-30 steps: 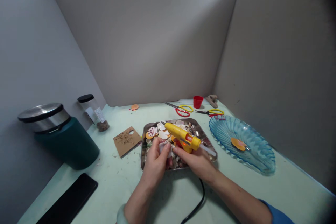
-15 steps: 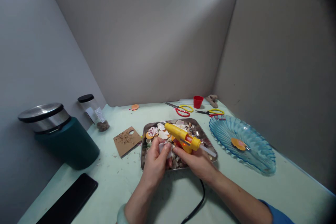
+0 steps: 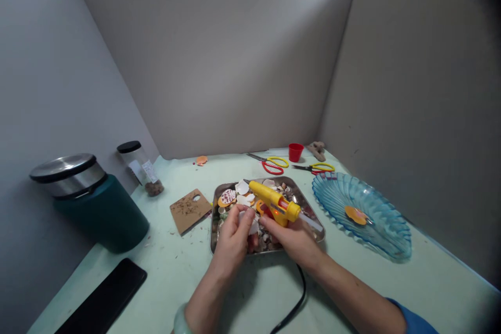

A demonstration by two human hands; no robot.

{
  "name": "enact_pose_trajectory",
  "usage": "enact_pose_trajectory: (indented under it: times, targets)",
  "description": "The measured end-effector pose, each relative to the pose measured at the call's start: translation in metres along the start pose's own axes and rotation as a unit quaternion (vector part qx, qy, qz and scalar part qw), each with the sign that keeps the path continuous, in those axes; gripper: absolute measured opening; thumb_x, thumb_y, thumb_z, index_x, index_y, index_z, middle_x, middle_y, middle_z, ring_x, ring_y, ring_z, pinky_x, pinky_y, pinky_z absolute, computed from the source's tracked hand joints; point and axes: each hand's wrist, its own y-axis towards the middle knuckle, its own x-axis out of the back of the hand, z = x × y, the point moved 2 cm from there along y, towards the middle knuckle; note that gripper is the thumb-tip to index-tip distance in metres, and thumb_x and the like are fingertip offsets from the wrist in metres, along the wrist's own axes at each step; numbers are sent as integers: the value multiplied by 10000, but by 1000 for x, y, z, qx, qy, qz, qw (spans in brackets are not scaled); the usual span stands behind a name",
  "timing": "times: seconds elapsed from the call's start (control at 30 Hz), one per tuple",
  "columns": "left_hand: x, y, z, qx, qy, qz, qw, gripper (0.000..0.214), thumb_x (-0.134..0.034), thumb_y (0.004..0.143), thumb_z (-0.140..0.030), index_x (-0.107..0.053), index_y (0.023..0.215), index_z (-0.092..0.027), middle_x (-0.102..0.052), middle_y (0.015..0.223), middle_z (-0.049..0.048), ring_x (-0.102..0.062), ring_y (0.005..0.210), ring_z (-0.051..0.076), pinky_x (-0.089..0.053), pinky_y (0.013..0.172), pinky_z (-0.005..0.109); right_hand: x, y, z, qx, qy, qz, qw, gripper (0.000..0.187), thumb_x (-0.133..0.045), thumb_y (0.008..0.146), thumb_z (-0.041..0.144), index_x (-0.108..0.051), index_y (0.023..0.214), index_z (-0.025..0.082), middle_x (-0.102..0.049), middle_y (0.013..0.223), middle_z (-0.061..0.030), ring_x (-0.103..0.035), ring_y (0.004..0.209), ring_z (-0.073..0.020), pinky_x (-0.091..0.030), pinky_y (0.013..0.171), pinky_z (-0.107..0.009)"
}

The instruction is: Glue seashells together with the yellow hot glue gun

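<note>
My right hand [image 3: 293, 240] grips a yellow glue gun [image 3: 274, 202] over a metal tray [image 3: 213, 235] filled with several seashells; its black cord [image 3: 295, 302] trails toward me. Its nozzle points up and to the left, away from my other hand. My left hand [image 3: 234, 240] pinches a small pale shell [image 3: 250, 224] just left of the gun, above the tray's near edge. The two hands touch each other.
A blue glass dish [image 3: 364, 219] with an orange shell lies at the right. Two scissors [image 3: 274, 163] and a red cup [image 3: 295, 152] sit at the back. At the left are a brown card [image 3: 189, 210], a jar [image 3: 136, 164], a green steel-lidded container [image 3: 90, 203] and a black phone [image 3: 105, 300].
The glue gun has tilted and risen slightly, its nozzle swinging a little right and away. My left hand's fingers shifted on the shell. Everything else stays put.
</note>
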Motion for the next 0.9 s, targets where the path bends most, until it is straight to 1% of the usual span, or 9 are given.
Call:
enact_pose_trajectory:
  times: [0.1,0.23,0.4,0.57,0.67,0.77,0.9]
  targets:
    - [-1,0,-3,12,-19,24,999,460,-625,785,-607,-519,960,-195,-572,490,-44,-475,400,101,-358,411,190,0,2,2,-17,48,-17,999,221,-677,748,356,-679,899,195,-717,807,-27,-662,791,-229,-532,669,-316]
    - [-1,-1,-6,17,-31,20,999,461,-662,756,-587,-498,939,-197,-590,512,-41,-489,402,101,-369,419,191,0,3,2,-39,85,-13,996,261,-688,731,370,-653,918,191,-693,759,-9,-636,687,-195,-518,634,-305]
    - [-1,1,-4,19,-32,14,999,483,-658,742,-616,-474,923,-207,-595,510,-44,-487,400,99,-376,420,189,0,4,-7,-51,47,2,998,225,-693,739,381,-635,845,192,-618,662,18,-565,595,-164,-457,551,-282]
    - [-1,2,-3,2,-15,6,1000,477,-675,735,-606,-475,905,-207,-579,489,-44,-482,405,103,-369,411,188,-1,3,-14,-37,39,22,998,209,-667,784,397,-642,861,205,-619,675,17,-557,600,-164,-439,546,-278]
    - [-1,1,-3,3,-16,2,1000,447,-667,753,-589,-454,865,-212,-561,472,-52,-458,394,89,-351,413,179,-1,2,-14,-36,29,39,998,209,-663,791,407,-640,841,205,-608,671,20,-543,585,-154,-420,534,-268]
    - [-1,0,-3,7,-9,-1,1000,446,-665,750,-593,-447,843,-215,-543,456,-58,-435,382,83,-322,402,175,0,1,-13,-40,3,48,998,207,-646,806,405,-625,816,199,-566,628,30,-511,555,-141,-385,505,-258]
    - [0,-1,-4,-3,11,-4,1000,432,-646,765,-593,-451,825,-212,-543,453,-55,-433,392,83,-317,409,175,1,1,-8,-10,-17,47,999,181,-638,808,366,-618,792,188,-585,663,22,-524,594,-138,-393,541,-257]
